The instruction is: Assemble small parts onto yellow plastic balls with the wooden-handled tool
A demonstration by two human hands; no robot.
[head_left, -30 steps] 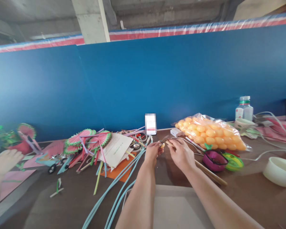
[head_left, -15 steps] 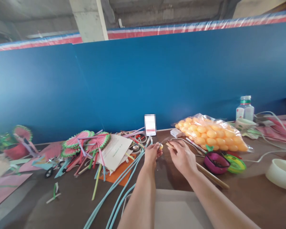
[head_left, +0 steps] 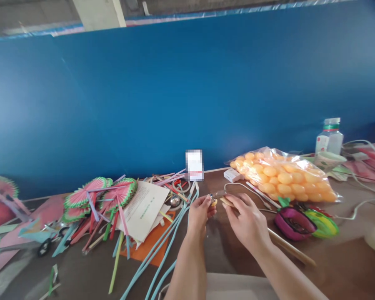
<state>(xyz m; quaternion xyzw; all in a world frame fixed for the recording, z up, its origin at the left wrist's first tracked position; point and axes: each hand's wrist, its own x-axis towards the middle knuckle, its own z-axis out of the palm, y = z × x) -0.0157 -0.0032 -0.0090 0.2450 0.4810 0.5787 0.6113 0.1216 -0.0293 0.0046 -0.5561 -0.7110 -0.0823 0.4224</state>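
Observation:
Over the middle of the brown table, my left hand (head_left: 199, 214) is closed, pinching a small yellow and silver piece (head_left: 214, 202) whose kind I cannot make out. Just to its right, my right hand (head_left: 246, 221) is wrapped round a long light wooden stick (head_left: 292, 248). One end of the stick pokes out past the fingertips, pointing at the small piece with a narrow gap between them. The other end slants back toward the right forearm. Fingers hide the middle of the stick. A phone (head_left: 194, 166) with a blurred-out screen stands upright behind my hands.
Light blue cables (head_left: 162, 243) run along the left forearm. Pink-and-green paper fans (head_left: 120, 196), a printed sheet (head_left: 147, 206) and orange paper (head_left: 158, 246) lie leftward. To the right are a bag of orange balls (head_left: 284, 177), a purple pouch (head_left: 292, 223) and a bottle (head_left: 329, 137).
My view has tilted down and shifted slightly to the right. Both hands keep their grips, close together. A blurred hand at the left edge is out of view now.

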